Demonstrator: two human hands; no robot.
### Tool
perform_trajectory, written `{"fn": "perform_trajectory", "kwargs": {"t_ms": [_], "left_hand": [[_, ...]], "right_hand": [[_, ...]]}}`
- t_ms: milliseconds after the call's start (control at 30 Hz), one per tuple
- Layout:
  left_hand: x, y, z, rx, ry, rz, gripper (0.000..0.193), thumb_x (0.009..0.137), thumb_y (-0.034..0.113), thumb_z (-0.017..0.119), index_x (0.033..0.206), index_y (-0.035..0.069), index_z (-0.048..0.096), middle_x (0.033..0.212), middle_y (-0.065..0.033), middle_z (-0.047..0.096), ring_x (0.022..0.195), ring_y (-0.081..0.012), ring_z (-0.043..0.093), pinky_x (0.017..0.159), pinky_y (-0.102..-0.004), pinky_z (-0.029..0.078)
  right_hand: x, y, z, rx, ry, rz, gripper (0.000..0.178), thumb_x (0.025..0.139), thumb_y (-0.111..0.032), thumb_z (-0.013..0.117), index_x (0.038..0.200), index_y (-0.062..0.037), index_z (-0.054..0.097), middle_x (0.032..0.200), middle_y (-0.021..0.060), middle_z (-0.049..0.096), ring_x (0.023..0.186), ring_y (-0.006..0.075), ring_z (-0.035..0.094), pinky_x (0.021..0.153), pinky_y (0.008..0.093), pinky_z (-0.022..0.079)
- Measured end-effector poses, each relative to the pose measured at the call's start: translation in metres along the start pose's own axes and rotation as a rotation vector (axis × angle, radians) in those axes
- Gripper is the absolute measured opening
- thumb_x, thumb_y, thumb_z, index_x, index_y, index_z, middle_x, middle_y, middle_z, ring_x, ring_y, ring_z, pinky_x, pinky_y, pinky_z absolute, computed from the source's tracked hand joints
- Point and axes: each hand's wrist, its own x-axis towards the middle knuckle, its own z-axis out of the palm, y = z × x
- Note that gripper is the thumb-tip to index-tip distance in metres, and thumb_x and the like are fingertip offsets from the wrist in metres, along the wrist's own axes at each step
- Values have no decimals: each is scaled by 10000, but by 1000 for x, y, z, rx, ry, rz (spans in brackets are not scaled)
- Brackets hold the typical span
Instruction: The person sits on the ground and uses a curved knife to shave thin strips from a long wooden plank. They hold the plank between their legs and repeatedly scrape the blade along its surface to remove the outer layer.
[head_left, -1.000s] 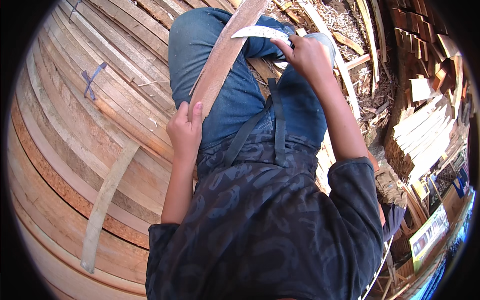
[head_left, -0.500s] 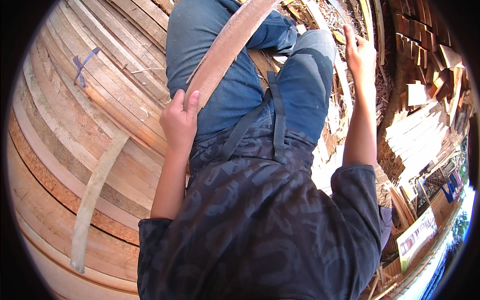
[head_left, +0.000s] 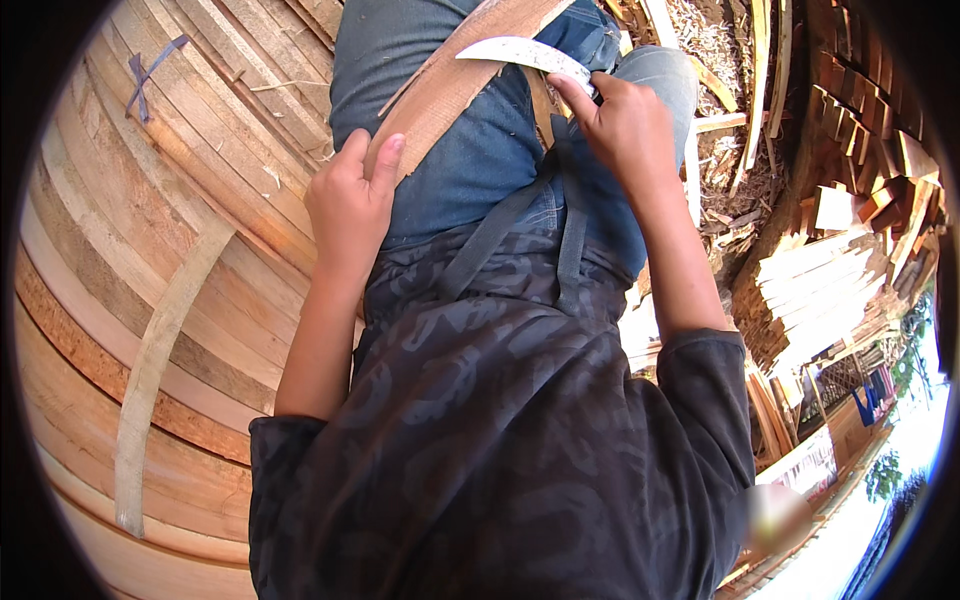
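Observation:
A long wooden board [head_left: 441, 108] lies slanted across my thigh, running up past the top of the view. My left hand [head_left: 350, 195] grips its near end, with the thumb on top and the fingers round the edge. In my right hand [head_left: 625, 120] is a knife [head_left: 522, 51] with a curved, pale metal blade; its handle is mostly hidden by the fingers. The blade's tip points left and lies over the board's face. Whether it touches the wood I cannot tell. A thin splinter stands off the board's left edge.
Rows of planks [head_left: 130, 260] fill the left side, with a loose thin strip [head_left: 150, 380] and a dark tied strap [head_left: 150, 77] on them. Wood shavings [head_left: 715, 170] and long offcuts lie beyond my right knee. Stacked cut wood [head_left: 815, 290] stands at the right.
My right hand has swung left and inward from beyond my right knee, bringing the knife over the board. My left hand keeps its grip on the board and has shifted slightly.

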Motion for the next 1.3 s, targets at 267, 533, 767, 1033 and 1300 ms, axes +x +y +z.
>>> {"fn": "perform_trajectory", "kwargs": {"t_ms": [267,533,767,1033,1300], "left_hand": [[3,2,-1,-39,-9,-29,518,947,460,581,685,28,463,540,-187,474,516,-393,501,504,-448,393],[9,9,-4,26,-21,-15,550,950,522,533,699,34,496,552,-196,514,553,-416,548,524,-475,415],[5,1,3,-35,-7,-58,554,941,529,548,705,31,503,543,-191,504,544,-405,544,506,-458,409],[10,-2,2,-53,-20,-40,548,945,507,561,684,31,484,536,-187,469,506,-385,485,498,-436,397],[11,1,2,-123,0,-32,544,947,487,570,686,19,479,540,-194,466,512,-390,481,505,-433,399]], "right_hand": [[17,12,16,-119,92,-43,642,828,-679,579,655,-65,655,542,166,604,541,360,640,472,426,496],[68,123,5,5,315,399,734,938,-640,462,736,40,652,623,247,591,596,370,584,630,461,464],[26,137,-51,131,319,416,661,932,-587,550,678,16,641,503,80,478,498,170,457,548,349,410],[-5,5,3,60,54,127,621,871,-619,582,694,-32,679,576,207,609,588,408,628,524,474,484],[18,14,8,-109,187,36,641,844,-647,593,625,-45,620,544,174,602,566,378,638,505,471,492]]}}
